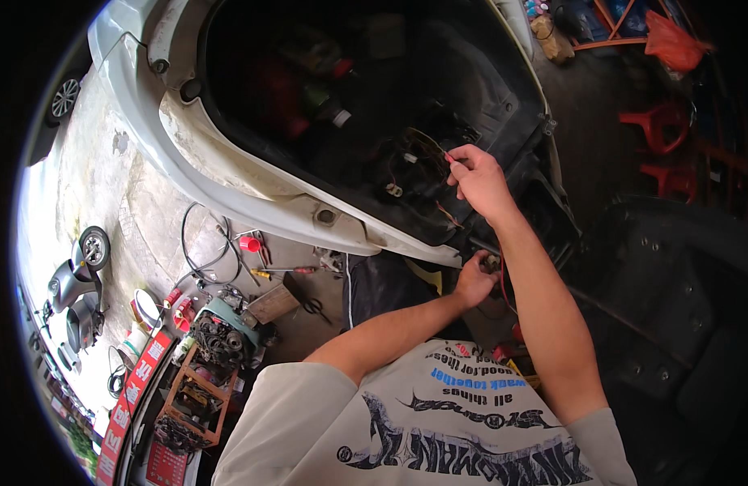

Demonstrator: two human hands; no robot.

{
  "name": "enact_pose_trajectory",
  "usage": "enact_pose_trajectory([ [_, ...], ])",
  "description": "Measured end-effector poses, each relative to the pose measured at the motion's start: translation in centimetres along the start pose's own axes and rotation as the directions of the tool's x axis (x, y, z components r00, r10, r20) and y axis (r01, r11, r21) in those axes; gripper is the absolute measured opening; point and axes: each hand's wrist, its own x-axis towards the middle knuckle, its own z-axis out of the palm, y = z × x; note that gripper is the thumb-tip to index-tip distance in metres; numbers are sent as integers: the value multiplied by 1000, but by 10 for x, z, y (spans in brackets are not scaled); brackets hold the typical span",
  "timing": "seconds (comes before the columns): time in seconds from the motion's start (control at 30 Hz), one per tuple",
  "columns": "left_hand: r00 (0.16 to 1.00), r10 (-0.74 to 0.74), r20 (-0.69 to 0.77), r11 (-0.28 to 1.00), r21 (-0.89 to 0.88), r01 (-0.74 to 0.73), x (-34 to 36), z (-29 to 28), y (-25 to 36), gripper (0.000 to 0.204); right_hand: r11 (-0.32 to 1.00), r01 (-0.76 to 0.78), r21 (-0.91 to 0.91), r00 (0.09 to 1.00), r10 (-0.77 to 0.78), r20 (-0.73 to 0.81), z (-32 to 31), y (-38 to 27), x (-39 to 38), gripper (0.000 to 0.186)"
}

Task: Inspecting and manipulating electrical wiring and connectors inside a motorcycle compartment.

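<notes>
My right hand (477,180) reaches into the dark storage compartment (374,97) of a white scooter body (252,182). Its thumb and fingers pinch a small red piece, a wire end or probe (449,158), against a bundle of thin wires (423,143). White connectors (393,190) hang just left of it, and a loose wire end (449,216) lies lower down. My left hand (476,281) is lower, by the compartment's near edge, its fingers curled at a small pale part (492,262); what they grip is partly hidden. A red wire (504,279) runs down beside my right forearm.
A black seat-like panel (658,292) fills the right side. Red stools (662,130) stand beyond it. On the floor at left lie a black cable (197,263), screwdrivers (281,270), scissors (313,306) and a crate of parts (200,397). Bottles (329,109) sit in the compartment.
</notes>
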Motion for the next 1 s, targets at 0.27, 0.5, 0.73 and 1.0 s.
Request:
enact_pose_trajectory([
  [0.27,998,59,-25,997,54,-57,3,-3,-8,51,960,-123,-252,983,153,105,23,36,48,35],
  [0.5,993,118,-20,992,-32,-118,6,-2,-16,49,948,-142,-287,975,183,123,34,46,63,38],
  [0.73,992,130,-1,989,-77,-130,6,-2,-17,50,973,-127,-193,963,167,212,39,55,70,39],
  [1.0,980,201,12,979,-42,-200,7,-2,-18,50,980,-161,-115,953,184,239,40,55,70,41],
])
